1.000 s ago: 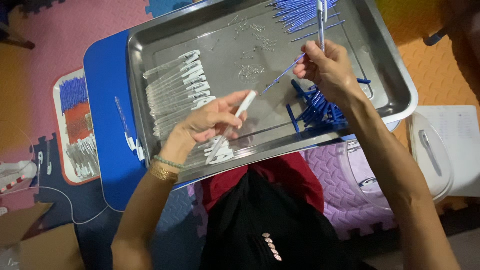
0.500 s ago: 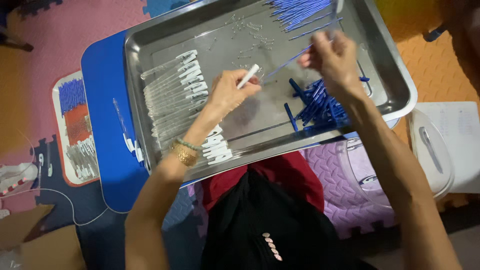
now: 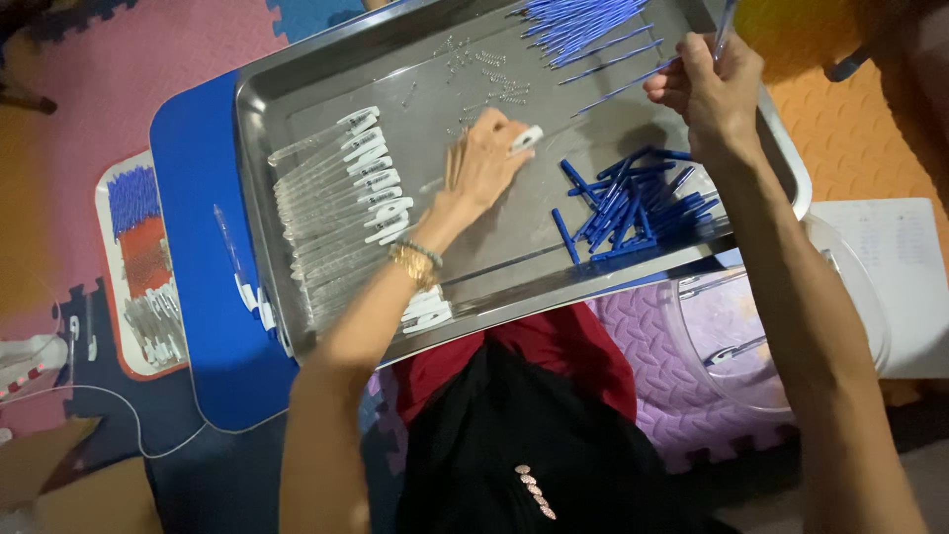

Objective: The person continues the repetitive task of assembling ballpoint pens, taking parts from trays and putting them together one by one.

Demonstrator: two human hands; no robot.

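Left hand (image 3: 486, 158) pinched a white-capped clear pen barrel (image 3: 526, 138) over the steel tray (image 3: 297, 119), near the tiny springs (image 3: 494, 74). Right hand (image 3: 710, 87) gripped a thin blue refill (image 3: 722, 25) upright, far right, parts sorted within reach.

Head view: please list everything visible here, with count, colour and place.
Shallow steel tray: one, silver, centre, on the blue board.
Flat blue board: one, under the tray, left.
Clear pen barrels with white caps: a row, too many to count, tray's left part.
Short dark-blue pen parts: a heap, tray's right part.
Thin light-blue refills: a bundle, tray's top edge.
Small metal springs: scattered, tray's top middle.
Clear plastic bowl: one, lower right.
Small side tray of sorted parts: one, far left.
Left hand: holds a white-capped piece over the tray.
Right hand: holds a thin pen tube, upper right.
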